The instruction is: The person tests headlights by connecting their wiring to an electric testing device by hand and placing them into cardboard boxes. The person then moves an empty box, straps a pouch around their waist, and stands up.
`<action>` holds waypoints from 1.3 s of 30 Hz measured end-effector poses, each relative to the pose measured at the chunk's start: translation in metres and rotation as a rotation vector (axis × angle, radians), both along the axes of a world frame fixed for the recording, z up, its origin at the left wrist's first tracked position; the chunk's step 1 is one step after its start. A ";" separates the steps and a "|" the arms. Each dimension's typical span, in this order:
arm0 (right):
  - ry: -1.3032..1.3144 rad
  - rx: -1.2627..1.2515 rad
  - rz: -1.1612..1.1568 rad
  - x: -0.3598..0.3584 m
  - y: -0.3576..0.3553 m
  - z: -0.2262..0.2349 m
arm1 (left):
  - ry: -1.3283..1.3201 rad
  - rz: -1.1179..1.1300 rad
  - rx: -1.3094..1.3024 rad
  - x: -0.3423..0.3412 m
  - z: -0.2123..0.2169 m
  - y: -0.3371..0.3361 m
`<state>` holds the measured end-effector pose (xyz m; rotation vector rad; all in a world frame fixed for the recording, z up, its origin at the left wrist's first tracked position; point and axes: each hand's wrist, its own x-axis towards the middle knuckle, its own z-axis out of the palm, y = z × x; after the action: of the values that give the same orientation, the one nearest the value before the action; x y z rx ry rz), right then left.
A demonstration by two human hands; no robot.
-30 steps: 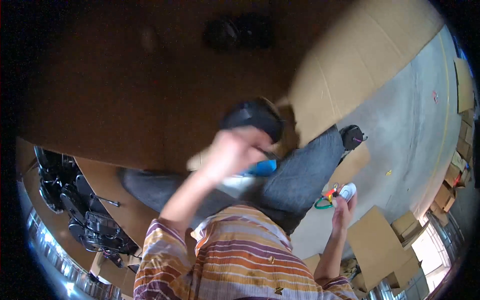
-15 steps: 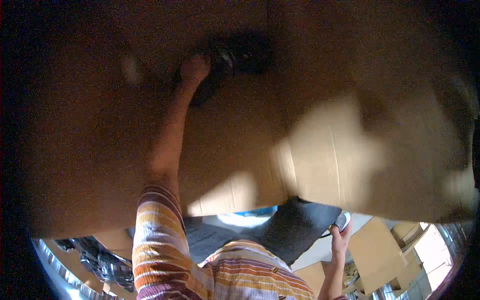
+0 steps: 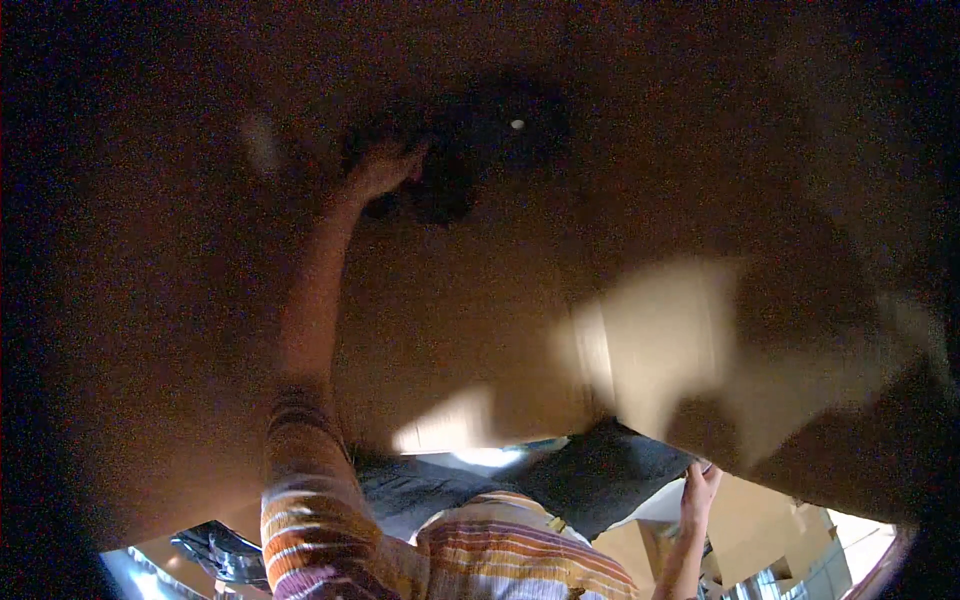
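Observation:
My left arm, in a striped sleeve, reaches deep into a large brown cardboard box [image 3: 480, 330]. At its dark far end my left hand [image 3: 387, 168] has its fingers curled at a black item [image 3: 440, 195]; its shape is lost in the shadow. A small pale spot [image 3: 517, 124] shows in the dark area beside it. My right hand [image 3: 703, 485] is low on the right, at the box's near edge. Its fingers are closed round a small whitish thing, mostly hidden by the box edge.
Outside the box, a shiny black bundle [image 3: 222, 553] lies at lower left. More cardboard [image 3: 760, 525] stands at lower right by a bright patch of light. Dark cloth [image 3: 600, 480] lies between my body and the box edge.
My left hand has shifted slightly down and left, and its fingers now point right. The black item has changed shape. The whitish thing in my right hand has slipped mostly behind the box edge.

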<state>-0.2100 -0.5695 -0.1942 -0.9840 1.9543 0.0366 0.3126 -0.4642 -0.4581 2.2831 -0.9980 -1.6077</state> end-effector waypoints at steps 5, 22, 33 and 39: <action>-0.014 -0.055 0.165 -0.008 -0.004 -0.003 | -0.581 -0.048 -0.085 -0.031 0.019 0.022; -0.056 -0.059 0.173 -0.018 -0.003 -0.009 | -0.338 0.085 0.096 -0.014 -0.046 -0.071; -0.041 -0.047 0.128 -0.009 -0.002 -0.003 | 0.027 0.414 -0.211 0.020 -0.121 -0.036; -0.194 -0.154 0.150 -0.016 0.004 -0.003 | -0.058 0.493 -0.492 -0.052 -0.018 0.022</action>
<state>-0.2264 -0.5659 -0.1971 -1.1892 1.7227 -0.1225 0.2601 -0.4419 -0.4757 2.0240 -0.6677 -0.9750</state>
